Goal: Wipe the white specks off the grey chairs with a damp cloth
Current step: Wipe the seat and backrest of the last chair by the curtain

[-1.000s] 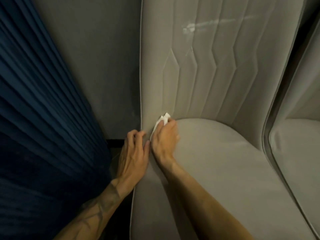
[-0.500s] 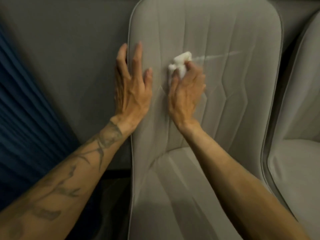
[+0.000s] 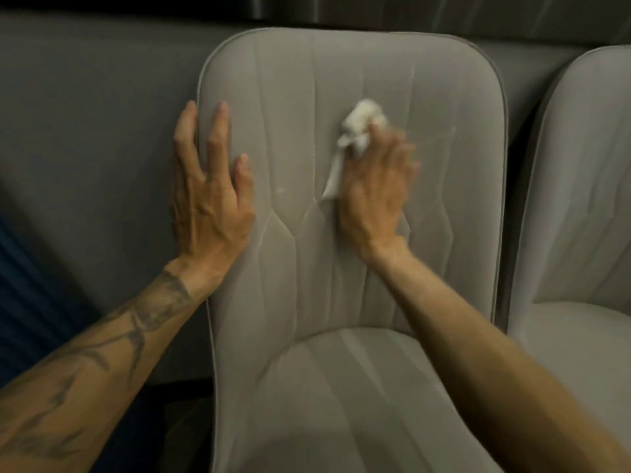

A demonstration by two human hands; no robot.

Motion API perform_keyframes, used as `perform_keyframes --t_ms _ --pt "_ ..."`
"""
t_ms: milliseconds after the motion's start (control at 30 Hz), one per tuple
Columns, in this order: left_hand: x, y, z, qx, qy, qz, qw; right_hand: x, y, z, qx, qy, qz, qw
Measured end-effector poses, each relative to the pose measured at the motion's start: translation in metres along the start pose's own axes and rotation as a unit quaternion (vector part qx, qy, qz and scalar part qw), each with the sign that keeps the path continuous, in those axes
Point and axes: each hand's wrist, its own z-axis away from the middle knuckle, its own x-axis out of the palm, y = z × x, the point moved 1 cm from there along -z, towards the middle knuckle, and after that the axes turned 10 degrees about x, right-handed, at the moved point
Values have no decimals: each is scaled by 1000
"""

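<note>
Seat [image 3: 341,404] bare. Left hand [image 3: 208,199] flat and splayed on the chair [image 3: 290,80] back's left edge, grasping nothing. Right hand [image 3: 374,196], blurred, clenched on white cloth [image 3: 358,122], pressed mid-backrest. White speck [image 3: 280,190] between hands. Second chair [image 3: 580,199] just right.

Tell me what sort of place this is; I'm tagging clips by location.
Probably an indoor seating or dining area, though I can't be sure. Two matching grey chairs, one being wiped and a second one beside it, stand against a grey wall, with a dark blue pleated curtain at the left.
</note>
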Motion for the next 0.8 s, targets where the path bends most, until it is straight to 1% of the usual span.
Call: perform_keyframes --t_ms 67,100,133,167,200,267,300,333,367,400,467,500,533,567,600,667,700,733,767,800 --pt "-1 1 0 -3 -2 0 1000 -4 2 27 -135 -50 16 989" --pt "-1 2 -1 -5 -3 2 1000 -8 11 18 -196 -62 28 978" --pt "-1 2 -1 -6 -4 3 1000 -12 22 -2 -233 -49 45 970" --pt "0 2 -1 -7 -5 3 1000 -14 33 -27 -232 -27 64 970" --pt "-1 1 -1 -8 -4 2 1000 -16 42 -52 -202 4 79 976" --pt "0 3 0 -11 -1 2 1000 -19 51 -86 -90 71 77 990" --pt "0 4 0 -9 1 1 1000 -18 48 -82 -44 87 71 993" --pt "0 5 0 -7 4 -3 1000 -17 43 -71 -21 80 64 995" --pt "0 5 0 -4 6 -7 1000 -15 39 -54 -30 51 58 997" --pt "0 5 0 -4 5 -8 1000 -16 38 -37 -63 17 57 996" --pt "0 7 0 -8 4 -8 1000 -25 49 -28 -170 -48 79 981" --pt "0 8 1 -10 4 -10 1000 -29 57 -42 -219 -51 95 970" --pt "0 8 2 -10 5 -13 1000 -32 62 -61 -235 -38 107 965" --pt "0 8 2 -8 7 -15 1000 -32 65 -84 -225 -14 113 968" --pt "0 7 2 -7 6 -14 1000 -31 63 -103 -190 14 109 976" --pt "2 6 3 -6 5 -10 1000 -25 55 -113 -83 69 100 989" --pt "3 6 3 -3 7 -8 1000 -23 51 -102 -50 83 95 991" --pt "4 5 3 0 10 -9 1000 -23 49 -86 -42 71 85 993" --pt "4 3 3 4 13 -11 1000 -24 53 -64 -65 32 79 994" --pt "4 3 2 5 15 -12 1000 -28 62 -42 -117 -19 86 989"
